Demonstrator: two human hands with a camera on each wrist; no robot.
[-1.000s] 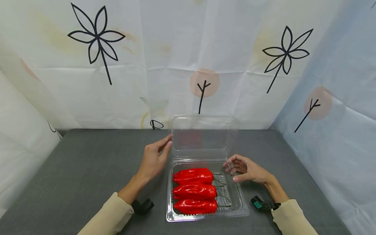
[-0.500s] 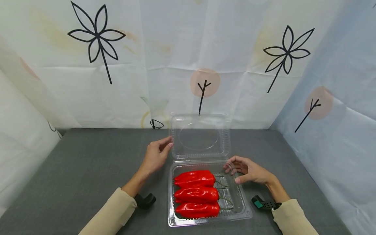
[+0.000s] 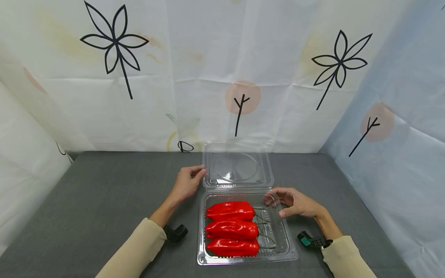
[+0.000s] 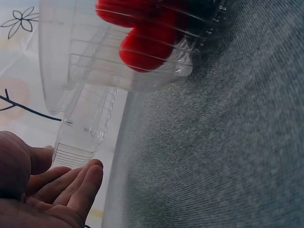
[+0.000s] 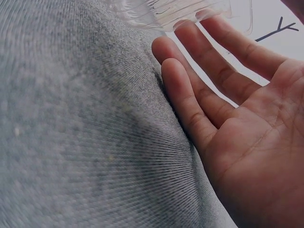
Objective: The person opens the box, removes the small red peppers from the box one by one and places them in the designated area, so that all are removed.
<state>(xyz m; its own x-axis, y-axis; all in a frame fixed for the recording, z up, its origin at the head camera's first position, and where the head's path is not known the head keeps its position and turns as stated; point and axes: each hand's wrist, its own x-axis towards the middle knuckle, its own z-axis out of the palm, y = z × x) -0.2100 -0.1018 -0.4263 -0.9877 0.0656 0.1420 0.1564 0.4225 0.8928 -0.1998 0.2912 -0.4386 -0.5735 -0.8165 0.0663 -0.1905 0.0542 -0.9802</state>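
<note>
A clear plastic box with its lid (image 3: 236, 168) folded back stands on the table; three red peppers (image 3: 232, 230) lie side by side in its base (image 3: 286, 253), stems to the right. My left hand (image 3: 185, 185) pinches the lid's left edge between thumb and fingers; the left wrist view shows the hand (image 4: 57, 190) at the lid's corner (image 4: 73, 152). With relaxed fingers, my right hand (image 3: 295, 202) rests at the base's upper right side. Fingertips of that hand (image 5: 247, 104) touch the clear plastic (image 5: 175, 12) in the right wrist view.
The grey table (image 3: 114, 200) extends on both sides of the box. Behind it hangs a white cloth (image 3: 194, 77) with printed plants, and a bluish cloth (image 3: 410, 154) stands at the right. Black bands circle both wrists.
The lid has tilted further back and down, with my left hand moving slightly right and down along with it. The base has shifted slightly toward me. My right hand has barely moved.
</note>
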